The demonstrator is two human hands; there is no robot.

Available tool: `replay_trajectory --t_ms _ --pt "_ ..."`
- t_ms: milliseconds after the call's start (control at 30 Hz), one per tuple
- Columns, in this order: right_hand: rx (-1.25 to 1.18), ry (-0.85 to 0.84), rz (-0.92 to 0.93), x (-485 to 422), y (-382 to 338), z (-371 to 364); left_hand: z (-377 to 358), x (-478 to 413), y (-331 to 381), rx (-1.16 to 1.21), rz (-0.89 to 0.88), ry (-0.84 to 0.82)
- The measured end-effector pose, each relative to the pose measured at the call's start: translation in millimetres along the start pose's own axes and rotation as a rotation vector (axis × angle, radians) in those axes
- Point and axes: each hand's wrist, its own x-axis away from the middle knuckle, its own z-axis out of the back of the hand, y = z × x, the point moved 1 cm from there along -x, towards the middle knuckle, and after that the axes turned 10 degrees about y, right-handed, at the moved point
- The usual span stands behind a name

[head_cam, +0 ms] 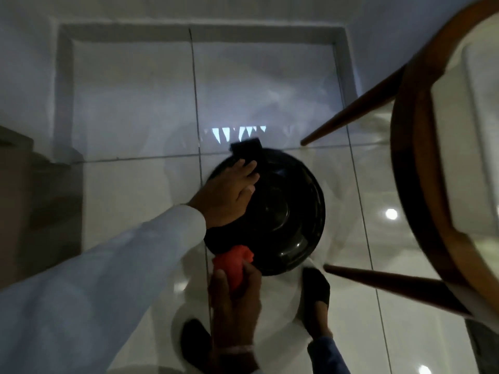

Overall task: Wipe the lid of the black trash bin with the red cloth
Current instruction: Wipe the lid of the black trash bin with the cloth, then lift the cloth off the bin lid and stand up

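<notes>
lid (280,211): black, round, closed on bin
left hand (229,194): fingers flat, spread on lid's far-left part
right hand (235,292): fingers gripping bunched red cloth (235,261) against lid's near edge

Bunched red cloth (235,263) touches the round black lid's (283,209) near rim.

I read this as a room in a home. The floor (140,103) is glossy white tile with dark grout lines, reflecting ceiling lights. A wooden chair (413,163) with slanted legs stands at the right edge, beside a small black trash bin (291,211).
</notes>
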Motion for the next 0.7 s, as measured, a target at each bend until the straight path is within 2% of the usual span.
replay_trajectory --t_ms 33,67,100,167,200,300,367,433,467,533,600,700 --pt "-0.052 -0.096 0.046 -40.9 -1.5 86.0 17.8 5.1 15.9 0.093 0.124 0.038" --pt "-0.181 -0.059 0.063 -55.7 -26.9 136.4 33.8 13.2 34.9 0.186 0.238 0.053" --pt "-0.168 0.020 0.128 -60.3 -45.0 164.6 45.5 23.0 55.4 0.260 0.322 0.034" --pt "-0.092 0.012 0.354 -72.5 -84.9 220.2 60.1 45.3 104.7 0.385 0.369 -0.071" --pt "-0.127 -0.021 0.435 -71.1 -103.5 238.9 62.1 57.0 125.6 0.475 0.386 -0.097" --pt "-0.297 -0.063 0.584 -84.7 -148.0 316.5 69.1 70.9 189.0 0.691 0.416 0.038" --pt "-0.439 0.013 0.526 -98.4 -171.6 365.6 64.8 66.3 228.4 0.848 0.476 0.141" --pt "-0.522 0.049 0.363 -126.4 -186.1 412.6 50.1 48.3 278.6 1.068 0.533 0.160" --pt "-0.564 0.004 0.248 -142.9 -189.1 426.6 40.4 40.1 300.8 1.120 0.530 0.165" --pt "-0.593 -0.070 0.076 -180.7 -189.4 456.7 13.1 20.9 341.3 1.039 0.498 0.237" --pt "-0.535 -0.029 0.073 -216.0 -186.7 474.5 -9.6 0.0 366.6 0.880 0.521 0.350" --pt "-0.426 0.063 0.084 -253.4 -165.9 478.2 -30.2 -18.8 381.2 0.639 0.550 0.420"
